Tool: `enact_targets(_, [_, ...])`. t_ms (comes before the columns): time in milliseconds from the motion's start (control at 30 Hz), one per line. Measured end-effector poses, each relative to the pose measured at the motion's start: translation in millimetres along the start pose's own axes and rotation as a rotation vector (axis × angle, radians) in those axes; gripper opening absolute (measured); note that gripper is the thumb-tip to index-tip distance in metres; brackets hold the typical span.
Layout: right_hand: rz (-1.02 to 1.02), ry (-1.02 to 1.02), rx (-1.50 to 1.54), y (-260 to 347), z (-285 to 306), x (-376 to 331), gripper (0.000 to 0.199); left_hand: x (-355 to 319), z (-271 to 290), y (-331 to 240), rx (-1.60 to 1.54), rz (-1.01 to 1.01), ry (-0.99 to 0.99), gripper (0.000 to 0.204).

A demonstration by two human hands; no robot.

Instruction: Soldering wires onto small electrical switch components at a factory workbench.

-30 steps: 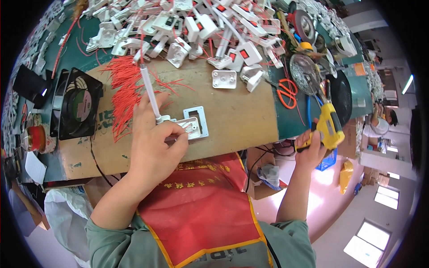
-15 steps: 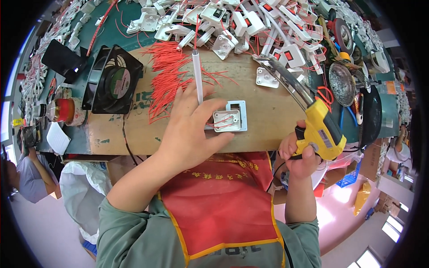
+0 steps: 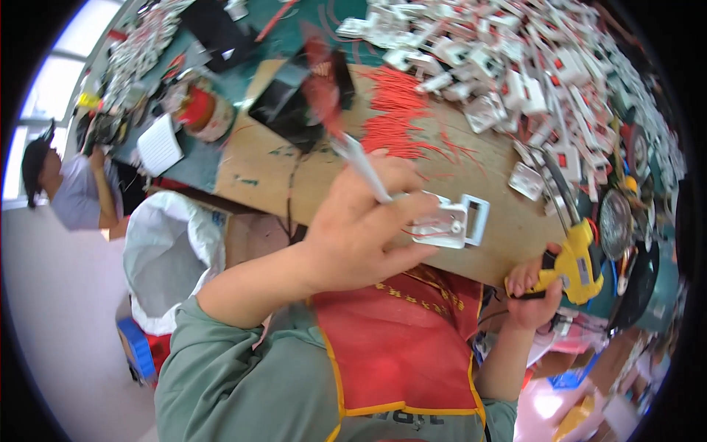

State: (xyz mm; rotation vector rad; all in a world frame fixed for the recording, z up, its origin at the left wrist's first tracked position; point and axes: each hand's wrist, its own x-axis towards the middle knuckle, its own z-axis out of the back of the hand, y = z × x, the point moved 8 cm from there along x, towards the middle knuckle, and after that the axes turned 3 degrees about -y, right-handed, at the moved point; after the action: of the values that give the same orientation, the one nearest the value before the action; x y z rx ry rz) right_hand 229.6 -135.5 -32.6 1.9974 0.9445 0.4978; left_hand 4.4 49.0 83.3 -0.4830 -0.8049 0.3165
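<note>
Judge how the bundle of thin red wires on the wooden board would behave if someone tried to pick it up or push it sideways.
The red wires lie loose and fanned out on the wooden board, so a push would probably scatter them rather than shift them together. They look thin, so likely light and bendy, sagging when lifted. A few stray strands suggest some would slip from a pinch.

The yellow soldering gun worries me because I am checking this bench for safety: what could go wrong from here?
1. The right hand holds the yellow soldering gun with its long tip pointing toward the white part that the left hand grips; the tip could touch those fingers.
2. Loose red wires lie close by and could snag or scorch.
3. The gun sits near the board's edge; it might slip off.
</note>
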Motion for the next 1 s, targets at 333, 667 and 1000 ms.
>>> enact_targets(333, [0.073,0.065,0.008,9,-5,1,0.061,-182,265,96,0.985,1.000,-0.026,0.047])
enact_targets(667, [0.061,0.065,0.023,3,-12,1,0.065,-106,174,46,0.594,0.720,0.091,0.040])
enact_targets(1000, [0.129,-0.107,0.119,9,7,-7,0.066,78,-135,-27,0.162,-0.257,0.292,0.037])
